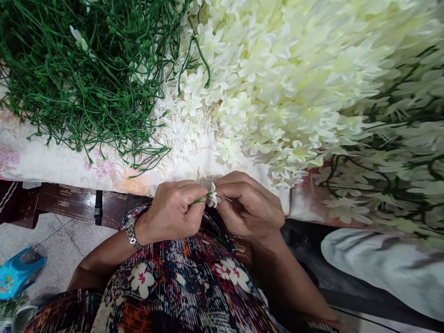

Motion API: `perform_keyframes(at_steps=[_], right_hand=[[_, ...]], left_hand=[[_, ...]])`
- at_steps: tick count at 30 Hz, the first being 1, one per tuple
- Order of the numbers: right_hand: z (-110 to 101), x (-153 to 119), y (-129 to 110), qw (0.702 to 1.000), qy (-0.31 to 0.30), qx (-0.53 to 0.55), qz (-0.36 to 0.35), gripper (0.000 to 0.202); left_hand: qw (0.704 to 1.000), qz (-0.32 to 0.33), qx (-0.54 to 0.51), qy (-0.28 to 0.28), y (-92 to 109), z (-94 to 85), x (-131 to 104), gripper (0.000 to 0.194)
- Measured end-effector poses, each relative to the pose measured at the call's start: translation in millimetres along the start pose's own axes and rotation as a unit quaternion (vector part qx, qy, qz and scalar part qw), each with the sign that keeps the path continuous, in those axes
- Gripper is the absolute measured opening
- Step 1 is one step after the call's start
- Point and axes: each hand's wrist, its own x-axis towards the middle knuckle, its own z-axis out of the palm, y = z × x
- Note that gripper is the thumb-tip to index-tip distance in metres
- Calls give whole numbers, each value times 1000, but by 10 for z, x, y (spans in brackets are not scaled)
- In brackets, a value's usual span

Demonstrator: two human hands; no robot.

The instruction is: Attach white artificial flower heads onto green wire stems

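Observation:
My left hand (pixel 180 208), with a metal-band watch (pixel 131 233) on its wrist, is closed around a green artificial stem (pixel 198 200). A small white artificial flower (pixel 212 196) sits at the tip of that stem, between my two hands. From the other side, the thumb and fingers of my right hand (pixel 248 203) pinch at the flower. A thin white strand shows by the right fingertips; its full length is hidden. Both hands are held just off the front edge of the cloth-covered table (pixel 114 173).
Green plastic stems (pixel 90 83) are heaped at the back left. A large pile of cream-white flower heads (pixel 270 83) spreads to the right, with thin white pieces (pixel 176 125) between. Stemmed white flowers (pixel 409 185) lie far right. A blue plastic stool (pixel 21 273) stands on the floor.

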Motion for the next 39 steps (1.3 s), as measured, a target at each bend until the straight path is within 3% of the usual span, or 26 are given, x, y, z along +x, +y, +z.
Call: perform_keyframes(at_steps=[17, 26, 34, 39], right_hand=[[29, 17, 7, 998, 8, -31, -46, 19], [-80, 123, -135, 999, 16, -10, -33, 24], [-126, 175, -210, 998, 49, 1, -36, 24], [-132, 222, -245, 999, 36, -3, -27, 22]], left_hand=[[999, -17, 35, 3, 30, 28, 11, 19], [990, -43, -135, 2, 2, -127, -25, 19], [964, -61, -243, 87, -27, -84, -62, 13], [969, -36, -217, 117, -46, -73, -69, 11]])
